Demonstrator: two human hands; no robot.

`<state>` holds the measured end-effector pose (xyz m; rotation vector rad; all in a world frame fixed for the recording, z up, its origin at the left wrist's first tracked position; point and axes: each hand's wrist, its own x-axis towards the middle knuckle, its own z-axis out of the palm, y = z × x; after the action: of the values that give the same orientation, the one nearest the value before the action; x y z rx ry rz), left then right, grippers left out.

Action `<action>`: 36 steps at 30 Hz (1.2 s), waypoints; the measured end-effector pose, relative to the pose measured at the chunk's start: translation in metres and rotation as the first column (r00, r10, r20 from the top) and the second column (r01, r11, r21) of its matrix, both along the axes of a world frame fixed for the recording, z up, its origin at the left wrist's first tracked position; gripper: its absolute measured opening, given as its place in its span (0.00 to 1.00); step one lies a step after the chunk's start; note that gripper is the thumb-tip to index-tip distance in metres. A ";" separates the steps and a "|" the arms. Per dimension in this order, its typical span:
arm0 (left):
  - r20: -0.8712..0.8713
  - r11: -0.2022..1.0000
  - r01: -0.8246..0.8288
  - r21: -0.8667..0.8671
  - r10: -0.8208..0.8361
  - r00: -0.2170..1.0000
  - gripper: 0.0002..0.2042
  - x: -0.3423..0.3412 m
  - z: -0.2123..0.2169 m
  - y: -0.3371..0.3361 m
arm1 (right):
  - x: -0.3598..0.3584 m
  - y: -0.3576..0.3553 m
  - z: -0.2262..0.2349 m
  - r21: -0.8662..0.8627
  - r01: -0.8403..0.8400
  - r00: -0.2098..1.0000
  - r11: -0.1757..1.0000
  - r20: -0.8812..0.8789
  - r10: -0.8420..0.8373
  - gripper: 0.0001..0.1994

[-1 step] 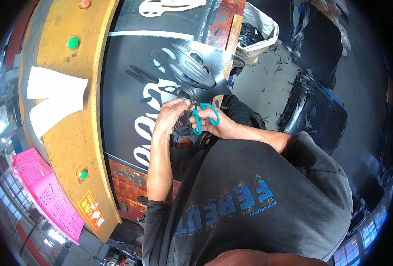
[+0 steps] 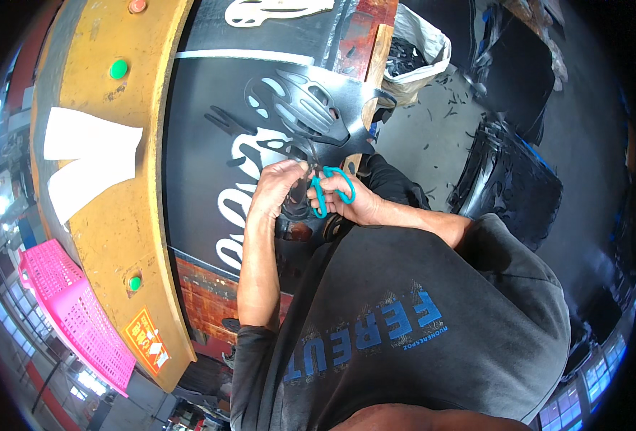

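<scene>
My right hand [image 2: 357, 201] grips scissors [image 2: 320, 200] with teal handles, its thumb and fingers at the loops. The dark blades point away from me beside my left hand. With its fingers pinched together, my left hand [image 2: 276, 185] holds the edge of a black moulded piece [image 2: 300, 192], partly hidden by both hands. Just beyond the hands lies a glossy black moulded sheet [image 2: 310, 108] with ribs and oval openings. White curved shapes [image 2: 230, 208] show on the dark work surface left of my left hand.
A yellow machine beam [image 2: 95, 215] with green buttons runs along the left, bearing white sheets [image 2: 91, 158]. A pink basket [image 2: 81, 309] hangs at lower left. A white sack [image 2: 433, 47] of black scraps stands beyond the table's wooden edge. Black sheets [image 2: 508, 187] are stacked at right.
</scene>
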<state>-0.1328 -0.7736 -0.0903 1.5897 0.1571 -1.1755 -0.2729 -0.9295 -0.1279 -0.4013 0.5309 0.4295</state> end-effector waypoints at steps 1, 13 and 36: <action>0.002 1.000 -0.005 -0.004 0.005 1.000 0.10 0.000 -0.001 0.001 | 0.000 -0.001 -0.001 0.004 0.000 1.000 1.000 0.004 0.000 0.21; 0.009 1.000 -0.003 -0.015 0.003 1.000 0.12 0.000 -0.007 0.005 | 0.005 -0.013 -0.006 -0.016 -0.089 0.996 0.996 -0.024 0.089 0.22; -0.001 0.998 -0.050 -0.027 0.050 0.999 0.10 0.001 -0.017 0.016 | 0.011 -0.025 0.011 -0.208 -0.233 0.972 0.950 -0.029 0.232 0.20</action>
<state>-0.1318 -0.7577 -0.1073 1.5529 0.1796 -1.1349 -0.2621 -0.9541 -0.1164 -0.6713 0.5372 0.6042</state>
